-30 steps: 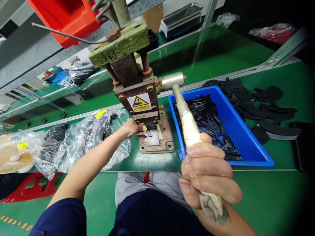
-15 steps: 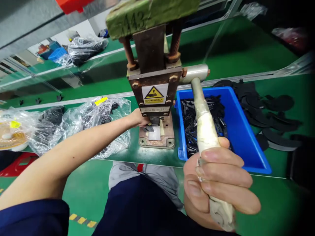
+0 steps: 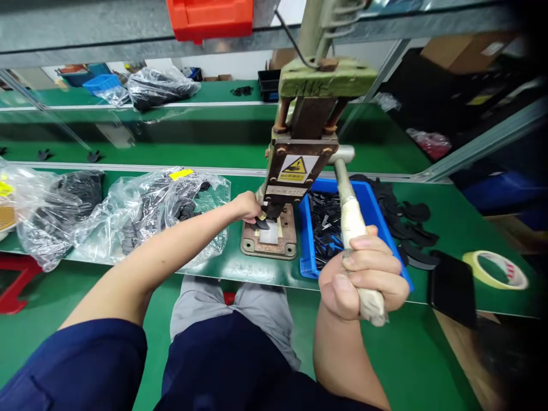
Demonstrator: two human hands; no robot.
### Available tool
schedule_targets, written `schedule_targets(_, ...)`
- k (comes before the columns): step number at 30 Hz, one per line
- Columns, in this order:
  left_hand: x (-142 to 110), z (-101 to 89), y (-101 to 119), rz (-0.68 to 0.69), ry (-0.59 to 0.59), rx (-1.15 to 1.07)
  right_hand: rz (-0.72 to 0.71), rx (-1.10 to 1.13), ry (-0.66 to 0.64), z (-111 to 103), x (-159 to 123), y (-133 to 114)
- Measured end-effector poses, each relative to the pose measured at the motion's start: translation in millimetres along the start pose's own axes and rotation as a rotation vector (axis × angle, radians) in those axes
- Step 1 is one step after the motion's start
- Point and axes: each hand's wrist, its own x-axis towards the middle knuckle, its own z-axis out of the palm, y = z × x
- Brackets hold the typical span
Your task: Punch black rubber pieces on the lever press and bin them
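A hand-lever press [image 3: 295, 165] with a yellow warning sticker stands on the green bench. My right hand [image 3: 363, 277] is wrapped round its tape-covered lever [image 3: 351, 220], to the right of the press. At the press base [image 3: 269, 245], my left hand [image 3: 248, 206] pinches a small curved black part [image 3: 260, 224] under the ram. The part's far end is hidden by the fingers and the tooling, so I cannot tell whether the ram touches it.
Right of the press sits a blue bin [image 3: 387, 240] of small black pieces. Flat black curved parts [image 3: 415, 234], a phone [image 3: 452, 287] and a tape roll [image 3: 496, 270] lie beyond. Clear plastic bags [image 3: 158, 211] of black parts fill the left. A shelf [image 3: 107, 43] crosses above.
The view has swung and pulled back, bringing the tape roll and phone into sight. My right hand, still on the lever, appears farther from the camera. My left hand stays at the press base.
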Motion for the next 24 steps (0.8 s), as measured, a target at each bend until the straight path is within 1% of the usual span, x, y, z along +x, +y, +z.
schedule_targets(3,-16,-8.2,1,0.121,0.128,0.433,0.008,-0.001,-0.037,0,0,-3)
schedule_targets(4,-20,-9.8,-1,0.156,0.143,0.507,0.008,0.0,-0.039,1,0,-4)
schedule_targets(5,-22,-10.3,-5,0.17,0.14,0.517,0.015,-0.002,-0.04,1,0,-5)
schedule_targets(8,-24,-5.9,-16,0.138,0.098,0.366,0.037,-0.008,-0.056,1,0,-8)
schedule_targets(13,-22,7.2,-21,-0.06,0.018,-0.146,0.047,-0.032,-0.123,-4,2,-13)
schedule_targets(15,-25,9.2,-21,-0.077,0.001,-0.302,0.034,-0.04,-0.164,-4,9,-15)
schedule_targets(18,-34,6.7,-24,-0.026,0.004,-0.4,0.003,-0.029,-0.166,5,33,-15)
schedule_targets(21,-48,-1.7,-28,0.052,-0.003,-0.445,-0.024,0.003,-0.135,23,71,-9)
schedule_targets(24,-63,-12.5,-33,0.093,-0.025,-0.48,-0.063,0.031,-0.188,41,102,-3)
